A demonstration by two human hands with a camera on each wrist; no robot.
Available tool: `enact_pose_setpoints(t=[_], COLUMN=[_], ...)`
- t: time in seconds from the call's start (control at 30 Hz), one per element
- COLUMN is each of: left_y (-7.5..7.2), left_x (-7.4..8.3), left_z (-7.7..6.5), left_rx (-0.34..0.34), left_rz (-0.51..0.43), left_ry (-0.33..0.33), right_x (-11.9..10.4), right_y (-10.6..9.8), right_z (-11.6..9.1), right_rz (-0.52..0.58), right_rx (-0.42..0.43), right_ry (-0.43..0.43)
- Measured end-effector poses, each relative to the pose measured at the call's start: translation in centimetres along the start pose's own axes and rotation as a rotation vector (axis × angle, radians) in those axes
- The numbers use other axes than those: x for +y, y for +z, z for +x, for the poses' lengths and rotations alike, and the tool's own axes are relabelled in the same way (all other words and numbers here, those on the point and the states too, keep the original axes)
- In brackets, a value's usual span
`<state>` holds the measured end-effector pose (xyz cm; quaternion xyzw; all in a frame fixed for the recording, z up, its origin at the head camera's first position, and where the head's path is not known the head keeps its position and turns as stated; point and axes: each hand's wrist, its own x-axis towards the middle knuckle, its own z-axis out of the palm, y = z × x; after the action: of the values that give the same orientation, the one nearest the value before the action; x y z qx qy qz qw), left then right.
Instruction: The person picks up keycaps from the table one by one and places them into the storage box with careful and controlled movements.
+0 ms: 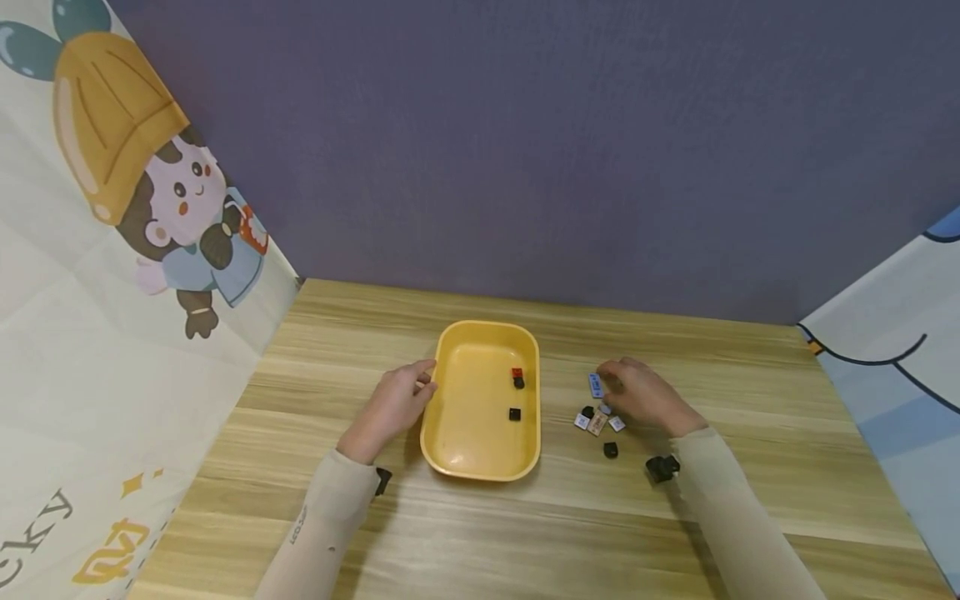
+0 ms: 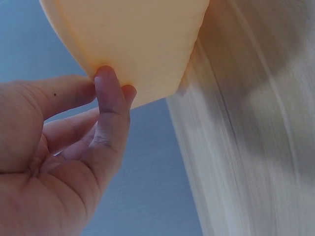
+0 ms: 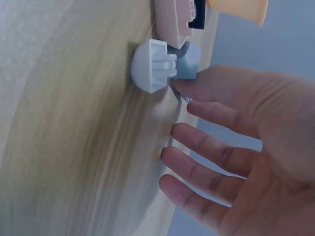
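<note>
My left hand (image 1: pixel 393 407) is at the left side of a yellow plastic tray (image 1: pixel 534 408). Its bent fingertips touch the tray's outer wall, close under the rim. My right hand (image 1: pixel 643 393) reaches over a small cluster of keycaps right of the tray. In the right wrist view its thumb tip meets a grey-blue keycap (image 3: pixel 188 61), while the other fingers spread loosely apart. Beside that lies a white keycap (image 3: pixel 150 66) on its side, hollow underside showing. A longer blue keycap (image 1: pixel 596 385) lies by the fingertips, and a tan one (image 1: pixel 597 423) sits nearer me.
Inside the tray are a red keycap (image 1: pixel 517 372) and black ones, one lying apart (image 1: pixel 514 414). Another black keycap (image 1: pixel 611 450) lies on the wooden table (image 1: pixel 495 542) near my right wrist. A dark wall (image 1: pixel 525 167) rises behind the table.
</note>
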<state>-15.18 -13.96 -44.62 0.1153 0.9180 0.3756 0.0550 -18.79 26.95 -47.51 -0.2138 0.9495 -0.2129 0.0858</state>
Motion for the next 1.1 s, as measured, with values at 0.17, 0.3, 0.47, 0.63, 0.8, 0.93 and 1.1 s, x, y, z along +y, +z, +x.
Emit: enact_pose_setpoints(t=[0.17,0.3,0.47,0.63,0.8,0.93,1.1], left_y=[0.0,0.0,0.0,-0.1,-0.1,-0.1,-0.1], left_x=[0.0,0.0,0.0,0.0,0.1,0.2,0.2], left_z=[-0.1,-0.1,0.0,0.1,0.1,0.1,0.1], left_rx=[0.006,0.008,0.009,0.003,-0.003,-0.010,-0.002], left_rz=[0.003,0.006,0.008,0.013,0.009,0.005,0.011], left_ry=[0.011,0.015,0.026,0.026,0.018,0.006,0.020], right_x=[-0.1,0.0,0.1,0.0,-0.3,-0.9,-2.6], right_y=[0.1,0.2,0.1,-0.1,-0.3,-0.6,-1.4], right_z=[0.0,0.0,0.2,0.3,0.4,0.3,0.5], right_rz=[-0.002,-0.006,-0.006,-0.002,0.008,0.023,0.040], right_rx=[0.003,0.008,0.031,0.053,0.061,0.074,0.084], right_ry=[0.014,0.021,0.017,0.021,0.042,0.048,0.056])
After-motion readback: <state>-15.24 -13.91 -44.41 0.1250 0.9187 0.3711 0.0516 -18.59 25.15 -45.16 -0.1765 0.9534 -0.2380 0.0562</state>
